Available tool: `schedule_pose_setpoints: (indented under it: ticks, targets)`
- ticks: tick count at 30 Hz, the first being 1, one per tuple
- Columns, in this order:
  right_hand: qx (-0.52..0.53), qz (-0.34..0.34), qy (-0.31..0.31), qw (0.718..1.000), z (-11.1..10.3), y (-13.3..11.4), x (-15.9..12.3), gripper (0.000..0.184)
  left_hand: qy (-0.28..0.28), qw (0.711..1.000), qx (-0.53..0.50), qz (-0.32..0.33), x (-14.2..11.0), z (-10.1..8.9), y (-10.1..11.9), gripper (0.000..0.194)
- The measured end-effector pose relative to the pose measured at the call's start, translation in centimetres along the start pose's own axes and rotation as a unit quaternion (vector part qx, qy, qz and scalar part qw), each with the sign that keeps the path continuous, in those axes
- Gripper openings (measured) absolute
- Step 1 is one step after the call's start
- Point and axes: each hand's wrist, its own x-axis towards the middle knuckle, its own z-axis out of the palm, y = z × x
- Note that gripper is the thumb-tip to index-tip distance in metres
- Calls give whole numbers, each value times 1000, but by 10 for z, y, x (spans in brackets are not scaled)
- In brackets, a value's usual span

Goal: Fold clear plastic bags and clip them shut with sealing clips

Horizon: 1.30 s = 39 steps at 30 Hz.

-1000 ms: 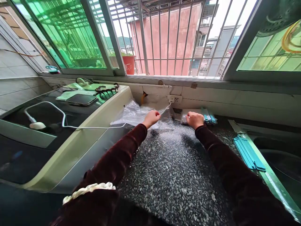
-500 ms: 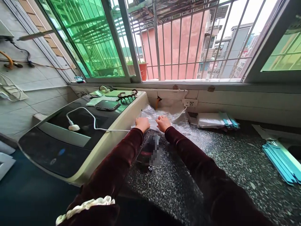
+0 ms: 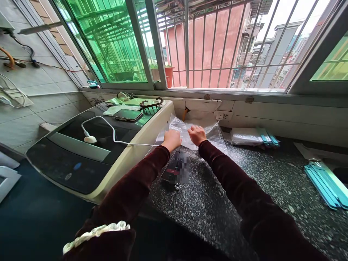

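Observation:
A clear plastic bag (image 3: pixel 178 125) is spread above the back of the counter, between the washing machine and the wall socket. My left hand (image 3: pixel 172 140) is closed on its near left part, fingers curled in. My right hand (image 3: pixel 197 135) grips the same plastic a short way to the right, also with curled fingers. The fingertips of both hands are hidden from me. Just below my hands, a dark phone (image 3: pixel 174 166) lies on the speckled counter, its screen partly blurred out, with a small beaded charm (image 3: pixel 176 186) at its near end.
At the left stands a top-load washing machine (image 3: pixel 81 166), carrying another phone (image 3: pixel 127 115), a brown claw clip (image 3: pixel 151 104) and a white charging cable (image 3: pixel 114 139). To the right lie a stack of clear packets (image 3: pixel 246 136) and blue strips (image 3: pixel 323 185). A wall socket (image 3: pixel 223 115) sits behind.
The plastic has gone from crumpled to stretched flatter between my hands. In the picture, both hands and the surroundings have shifted slightly right and up as the view turned.

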Motion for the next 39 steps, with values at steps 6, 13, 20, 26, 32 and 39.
schedule_pose_setpoints:
  ticks: [6, 13, 20, 26, 32, 39]
  targets:
    - [-12, 23, 84, 996, -38, 33, -29, 38, 101, 990, -25, 90, -24, -14, 19, 32]
    - [-2, 28, 135, 990, -78, 70, -108, 36, 160, 951, -126, 233, -78, -12, 63, 30]
    - [53, 33, 111, 992, -80, 92, -223, 27, 85, 902, -248, 344, -135, 4, 108, 29]
    - [62, -31, 172, 983, -63, 101, -307, 25, 13, 910, -332, 249, -122, 27, 116, 21]
    - [98, -37, 172, 980, -54, 104, -335, 21, -87, 896, -418, 119, -82, 62, 115, 26]
    - [170, 128, 170, 962, -61, 107, -327, 22, -80, 836, -537, 79, -88, 83, 115, 38]
